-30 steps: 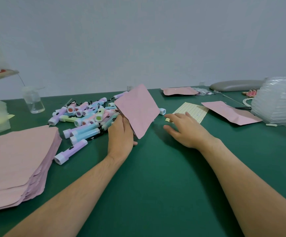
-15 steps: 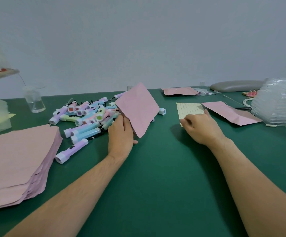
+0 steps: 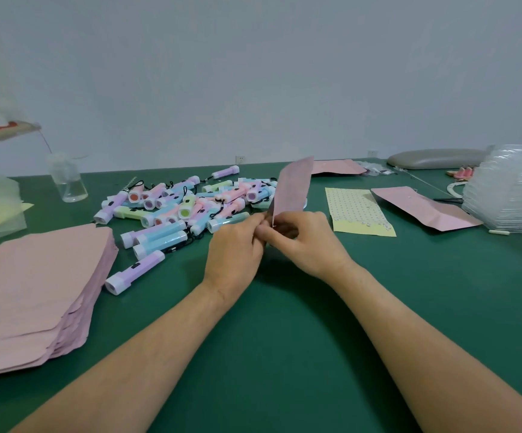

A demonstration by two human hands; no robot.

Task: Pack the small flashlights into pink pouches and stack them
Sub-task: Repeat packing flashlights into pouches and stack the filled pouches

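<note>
Joining the left hand (image 3: 236,245), the right hand (image 3: 306,242) now pinches the pouch (image 3: 294,189).

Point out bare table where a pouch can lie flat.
Free: the green table near you between both forearms, and the right side in front of the dotted sheet. Crowded: pouch stack at left, flashlight pile behind the left hand, clear plastic stack far right.

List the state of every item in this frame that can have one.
held pouch, upright, lower edge pinched by both hands
left hand, pinches held pouch
right hand, pinches held pouch
flashlights, loose pile, unpacked
pouch stack, lying flat at left, untouched
sticker sheet, lying flat, untouched
side pouch, lying at right, untouched
</note>
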